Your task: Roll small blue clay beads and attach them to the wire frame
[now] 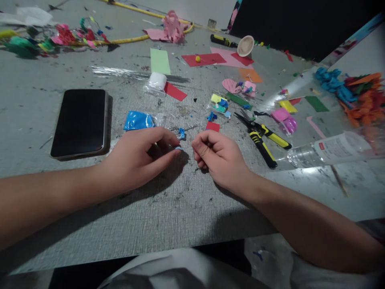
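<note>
My left hand (138,154) rests on the table with thumb and index finger drawn together around a small light-blue piece of clay (179,148). Just beyond those fingertips lies a little dark-blue shape (181,133) at a thin twisted wire (192,127). My right hand (221,158) is closed in a pinch a short way to the right; whatever it holds is hidden by the fingers. Behind the left hand sits a packet of blue clay (138,120). A red paper piece (212,127) and another dark-blue bit (211,117) lie beyond the right hand.
A black-screened tablet or phone (80,122) lies at left. Yellow-black pliers (261,138) and a clear bottle (337,148) are at right. Farther back are metal wires (120,73), a white clay packet (157,81), paper strips (204,60) and a decorated yellow hoop (129,40).
</note>
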`<move>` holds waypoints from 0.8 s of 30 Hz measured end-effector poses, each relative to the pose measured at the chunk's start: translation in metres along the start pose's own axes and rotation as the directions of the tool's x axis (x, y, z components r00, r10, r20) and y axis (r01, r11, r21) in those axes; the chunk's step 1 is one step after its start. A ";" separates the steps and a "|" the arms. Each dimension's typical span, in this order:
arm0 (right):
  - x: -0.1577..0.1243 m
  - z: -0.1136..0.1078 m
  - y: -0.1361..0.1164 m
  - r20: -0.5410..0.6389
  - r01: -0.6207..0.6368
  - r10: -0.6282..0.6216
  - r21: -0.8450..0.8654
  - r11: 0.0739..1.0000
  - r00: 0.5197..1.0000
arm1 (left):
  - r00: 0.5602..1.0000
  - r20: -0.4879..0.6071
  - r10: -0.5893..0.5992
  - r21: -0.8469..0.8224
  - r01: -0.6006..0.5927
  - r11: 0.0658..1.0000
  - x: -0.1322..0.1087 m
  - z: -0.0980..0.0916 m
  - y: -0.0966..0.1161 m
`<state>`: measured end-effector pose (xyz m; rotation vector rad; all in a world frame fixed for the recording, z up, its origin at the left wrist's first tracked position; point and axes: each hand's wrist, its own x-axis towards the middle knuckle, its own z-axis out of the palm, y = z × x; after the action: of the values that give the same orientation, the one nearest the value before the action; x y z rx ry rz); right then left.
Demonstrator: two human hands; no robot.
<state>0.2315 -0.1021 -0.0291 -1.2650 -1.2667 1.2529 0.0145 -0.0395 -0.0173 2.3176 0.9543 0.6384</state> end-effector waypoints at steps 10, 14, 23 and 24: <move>0.005 -0.005 0.007 0.086 0.169 -0.149 -0.317 0.933 0.985 | 0.998 0.003 0.069 0.063 -0.069 0.996 0.004 0.000 -0.001; 0.006 -0.008 0.000 0.133 0.247 -0.209 -0.470 0.847 0.969 | 1.000 -0.020 0.018 0.027 -0.018 0.999 0.004 0.001 0.000; 0.002 -0.006 0.002 0.134 0.136 -0.094 -0.352 0.926 0.986 | 0.997 -0.014 -0.082 -0.012 0.082 0.997 0.004 0.001 -0.002; 0.002 -0.005 0.001 0.139 0.131 -0.085 -0.362 0.923 0.987 | 0.996 -0.013 -0.086 -0.016 0.086 0.996 0.004 0.001 -0.002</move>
<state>0.2367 -0.1003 -0.0300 -1.3739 -1.6984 1.0539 0.0169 -0.0358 -0.0188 2.2480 1.0454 0.6243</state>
